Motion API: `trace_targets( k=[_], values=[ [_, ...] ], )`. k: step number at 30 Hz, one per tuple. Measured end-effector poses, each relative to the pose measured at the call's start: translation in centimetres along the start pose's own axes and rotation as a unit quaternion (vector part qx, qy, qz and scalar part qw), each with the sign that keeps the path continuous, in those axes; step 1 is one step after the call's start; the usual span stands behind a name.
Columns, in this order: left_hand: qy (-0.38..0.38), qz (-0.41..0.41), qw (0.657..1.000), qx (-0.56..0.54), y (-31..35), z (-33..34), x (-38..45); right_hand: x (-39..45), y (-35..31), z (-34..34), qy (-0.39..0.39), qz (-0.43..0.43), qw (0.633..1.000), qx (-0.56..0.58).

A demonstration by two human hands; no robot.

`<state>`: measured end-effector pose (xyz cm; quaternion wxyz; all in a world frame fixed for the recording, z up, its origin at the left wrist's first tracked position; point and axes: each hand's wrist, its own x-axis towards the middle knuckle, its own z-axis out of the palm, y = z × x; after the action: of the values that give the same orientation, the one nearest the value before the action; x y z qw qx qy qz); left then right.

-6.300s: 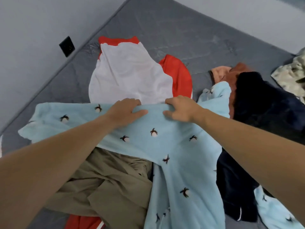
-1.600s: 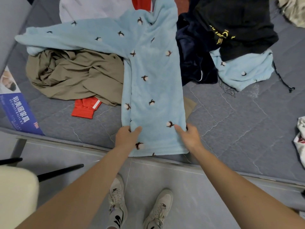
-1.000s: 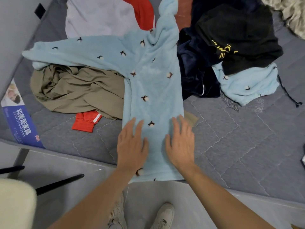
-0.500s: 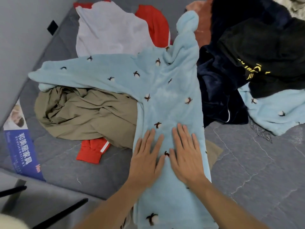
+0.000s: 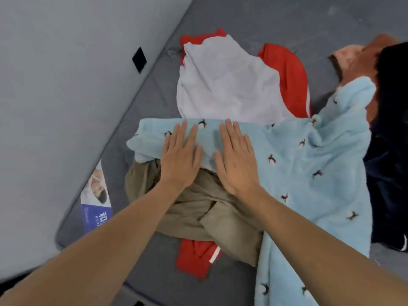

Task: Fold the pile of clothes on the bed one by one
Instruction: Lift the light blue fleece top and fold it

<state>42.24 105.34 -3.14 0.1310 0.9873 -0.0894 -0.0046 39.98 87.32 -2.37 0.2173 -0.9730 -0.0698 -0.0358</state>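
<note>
I have my left hand (image 5: 180,159) and right hand (image 5: 236,161) flat, fingers straight, pressing the light blue garment (image 5: 309,164) just above the khaki garment (image 5: 205,208) on the bed (image 5: 254,16).

A blue-and-white label (image 5: 96,203) on the mattress (image 5: 154,281) edge carries white Chinese characters; only "和" is legible, the smaller print under it too blurred to read.

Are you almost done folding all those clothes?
Not nearly. No folded garment shows anywhere. In hand: the left hand and right hand lie flat on one leg of the light blue fleece pants, which are spread out, not folded. Left: the khaki garment, white shirt, red garment and dark clothes.
</note>
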Motion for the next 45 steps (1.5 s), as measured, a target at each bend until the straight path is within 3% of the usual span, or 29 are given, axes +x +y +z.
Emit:
trace_targets(
  k=[6, 9, 14, 16, 19, 22, 24, 25, 27, 28, 29, 32, 33, 36, 41, 43, 45],
  values=[
    [-0.065, -0.207, 0.974, -0.063, -10.5, -1.7, 3.6, 5.5, -3.4, 5.3, -0.061, 0.018, 0.998, -0.019],
    [-0.106, -0.339, 0.918, -0.175, -13.5, -2.1, 4.6, 5.4, -2.8, 6.7, -0.087, 0.034, 0.995, -0.029],
    [-0.115, -0.392, 0.81, -0.42, -13.8, -3.1, 6.1, 5.6, -2.7, 7.0, -0.094, 0.041, 0.994, -0.026],
    [-0.096, -0.371, 0.829, -0.406, -13.1, -3.4, 6.3, 5.9, -2.9, 6.6, -0.096, 0.043, 0.994, -0.002],
    [-0.002, -0.318, 0.886, -0.337, -11.2, -4.6, 6.6, 5.9, -3.4, 6.0, -0.111, 0.042, 0.991, 0.062],
    [0.053, -0.242, 0.916, -0.315, -8.4, -5.6, 6.6, 5.8, -3.9, 4.5, -0.134, 0.074, 0.97, 0.191],
    [0.05, -0.181, 0.921, -0.341, -5.7, -6.5, 6.3, 6.0, -4.8, 3.4, -0.149, 0.154, 0.901, 0.377],
    [0.036, -0.154, 0.92, -0.359, -4.5, -6.7, 6.1, 6.3, -5.2, 2.7, -0.146, 0.204, 0.825, 0.506],
    [-0.014, -0.123, 0.896, -0.427, -2.2, -7.0, 5.6, 7.0, -5.8, 1.4, -0.132, 0.317, 0.603, 0.72],
    [-0.04, -0.118, 0.873, -0.472, -1.0, -7.1, 5.2, 7.1, -5.6, 0.7, -0.123, 0.352, 0.539, 0.755],
    [-0.062, -0.119, 0.849, -0.511, 0.1, -7.2, 5.0, 7.0, -5.3, 0.0, -0.119, 0.359, 0.531, 0.758],
    [-0.121, -0.124, 0.805, -0.568, 2.5, -6.9, 4.7, 6.3, -3.8, -1.0, -0.07, 0.351, 0.636, 0.684],
    [-0.137, -0.127, 0.798, -0.573, 3.1, -6.9, 4.6, 5.9, -3.1, -1.2, -0.06, 0.364, 0.656, 0.658],
    [-0.123, -0.112, 0.808, -0.565, 4.6, -6.6, 4.7, 5.8, -1.4, -1.7, -0.046, 0.364, 0.711, 0.599],
    [0.035, -0.013, 0.919, -0.392, 5.7, -5.6, 3.9, 6.3, 0.6, -3.1, -0.057, 0.347, 0.738, 0.576],
    [0.096, -0.033, 0.931, -0.351, 5.8, -5.2, 3.9, 6.1, 1.5, -4.0, -0.05, 0.353, 0.738, 0.573],
    [0.1, -0.053, 0.934, -0.339, 5.5, -4.4, 4.2, 5.8, 2.9, -4.9, -0.041, 0.36, 0.739, 0.567]
  ],
)
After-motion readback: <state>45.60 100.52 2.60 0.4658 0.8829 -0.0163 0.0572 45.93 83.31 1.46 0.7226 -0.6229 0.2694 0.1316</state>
